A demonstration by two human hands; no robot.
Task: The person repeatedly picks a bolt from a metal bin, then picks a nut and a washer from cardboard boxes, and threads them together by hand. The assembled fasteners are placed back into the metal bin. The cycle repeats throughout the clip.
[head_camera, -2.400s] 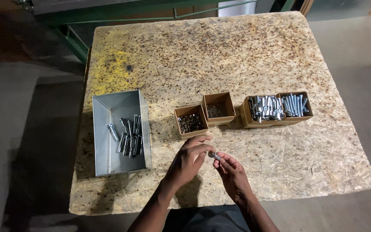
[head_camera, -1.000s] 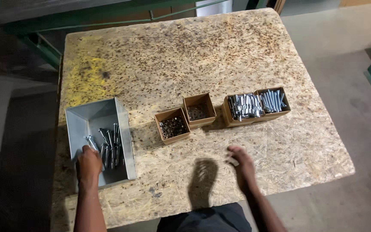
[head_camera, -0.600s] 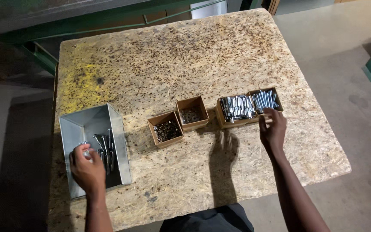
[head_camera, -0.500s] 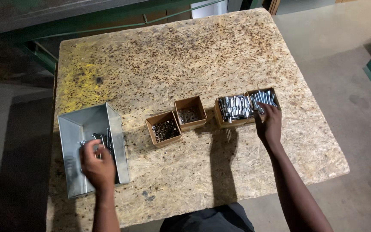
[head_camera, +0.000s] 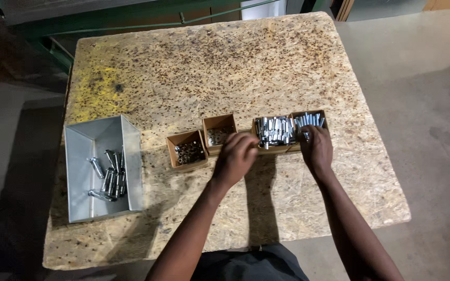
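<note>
Chipboard table [head_camera: 194, 67] on grey concrete floor [head_camera: 417, 78], hands over boxes.

Both arms reach forward, the left hand [head_camera: 235, 155] loosely curled beside the right hand [head_camera: 317, 148], fingers bent down.

Everything sits on the desk [head_camera: 209, 67]. Taking the middle small box [head_camera: 219, 133] as the marker: another small box [head_camera: 186, 151] just left of it, metal tray [head_camera: 82, 138] far left, long divided box [head_camera: 289, 131] right.
</note>
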